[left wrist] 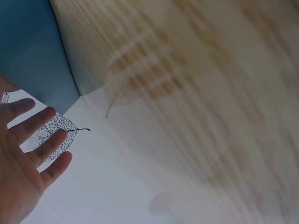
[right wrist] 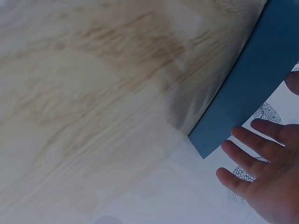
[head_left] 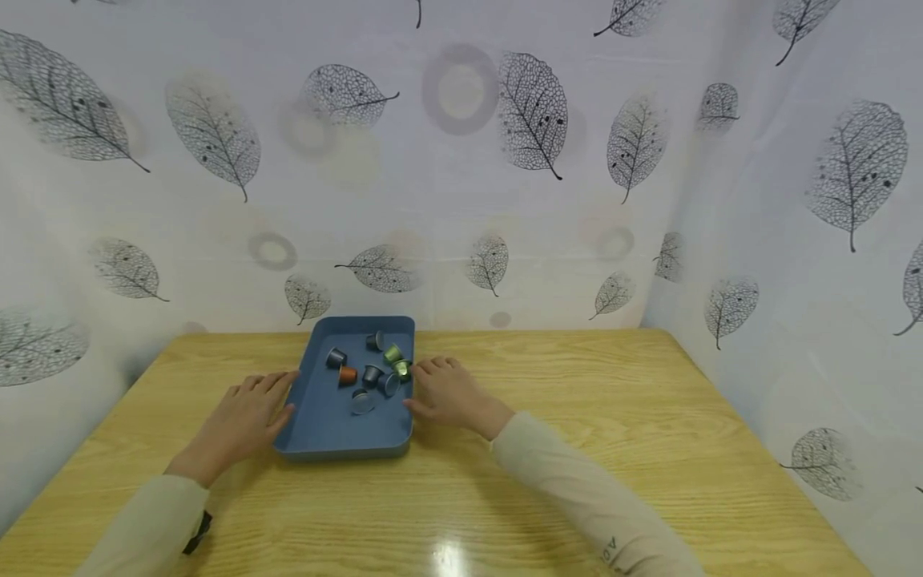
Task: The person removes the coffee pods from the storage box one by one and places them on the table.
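Observation:
A blue rectangular tray (head_left: 324,425) lies on the table with several coffee capsules in its middle and right part. Among them are an orange capsule (head_left: 348,375), a green capsule (head_left: 392,353) and a dark grey capsule (head_left: 336,357). At the tray's left side is my left hand (head_left: 241,417), fingers extended by the rim; my right hand (head_left: 450,393) is at the opposite side, fingertips by the wall. In the left wrist view the left hand (left wrist: 21,163) has spread fingers beside the tray wall (left wrist: 32,51). The right wrist view shows the right hand (right wrist: 273,172) likewise.
The wood-grain table (head_left: 577,417) extends to both sides and in front of the tray. A leaf-patterned white curtain (head_left: 447,192) hangs along its back edge and both sides.

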Motion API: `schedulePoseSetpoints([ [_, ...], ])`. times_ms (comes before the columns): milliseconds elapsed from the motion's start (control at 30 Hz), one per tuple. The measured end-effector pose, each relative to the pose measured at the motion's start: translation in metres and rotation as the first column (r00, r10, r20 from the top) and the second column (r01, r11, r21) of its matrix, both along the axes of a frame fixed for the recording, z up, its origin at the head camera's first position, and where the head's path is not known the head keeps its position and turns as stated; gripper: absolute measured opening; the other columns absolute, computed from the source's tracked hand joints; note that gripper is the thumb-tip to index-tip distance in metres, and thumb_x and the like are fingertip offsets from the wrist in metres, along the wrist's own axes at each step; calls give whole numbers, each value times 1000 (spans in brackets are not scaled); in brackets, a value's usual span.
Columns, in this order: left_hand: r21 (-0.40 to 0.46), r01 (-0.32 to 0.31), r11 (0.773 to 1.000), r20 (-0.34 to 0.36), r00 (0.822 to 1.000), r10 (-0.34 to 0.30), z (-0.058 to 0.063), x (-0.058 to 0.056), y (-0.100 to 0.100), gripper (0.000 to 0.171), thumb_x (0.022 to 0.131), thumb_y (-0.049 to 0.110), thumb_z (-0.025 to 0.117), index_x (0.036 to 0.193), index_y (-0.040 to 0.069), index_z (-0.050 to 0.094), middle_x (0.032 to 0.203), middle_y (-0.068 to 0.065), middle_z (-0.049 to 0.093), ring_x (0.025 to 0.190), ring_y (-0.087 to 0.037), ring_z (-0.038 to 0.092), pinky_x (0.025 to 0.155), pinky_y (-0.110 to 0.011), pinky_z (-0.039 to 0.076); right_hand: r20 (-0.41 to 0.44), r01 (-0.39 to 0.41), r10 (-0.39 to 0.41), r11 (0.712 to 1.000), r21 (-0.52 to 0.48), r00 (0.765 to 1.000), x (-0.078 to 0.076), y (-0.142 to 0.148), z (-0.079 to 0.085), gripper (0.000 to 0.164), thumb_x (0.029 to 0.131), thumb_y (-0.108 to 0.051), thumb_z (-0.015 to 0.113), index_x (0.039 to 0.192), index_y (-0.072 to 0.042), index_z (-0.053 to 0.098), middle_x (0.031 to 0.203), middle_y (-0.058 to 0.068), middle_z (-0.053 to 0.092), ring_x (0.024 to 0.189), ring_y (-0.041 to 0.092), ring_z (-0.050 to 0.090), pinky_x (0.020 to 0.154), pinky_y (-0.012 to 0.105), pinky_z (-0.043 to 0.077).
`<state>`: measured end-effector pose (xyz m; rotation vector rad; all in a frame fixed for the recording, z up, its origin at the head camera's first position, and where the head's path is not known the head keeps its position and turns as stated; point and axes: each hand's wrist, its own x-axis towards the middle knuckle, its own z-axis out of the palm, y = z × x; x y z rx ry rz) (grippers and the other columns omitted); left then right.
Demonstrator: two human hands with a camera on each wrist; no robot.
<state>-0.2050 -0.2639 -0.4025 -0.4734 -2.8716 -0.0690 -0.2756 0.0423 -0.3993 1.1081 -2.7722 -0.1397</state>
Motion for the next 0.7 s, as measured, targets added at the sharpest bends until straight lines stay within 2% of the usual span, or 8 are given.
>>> schedulePoseSetpoints([
  [700, -8, 13, 1000, -5, 1000, -13, -4, -4, 0, 48, 88, 23, 56, 130, 1, 46, 127, -18, 50, 109, -39, 47, 84, -56, 39, 39, 28, -28, 1000, 2, 999, 2, -4, -3, 52, 92, -46, 41, 132, -13, 46, 133, 2, 50, 123, 20, 45, 102, 38, 35],
])
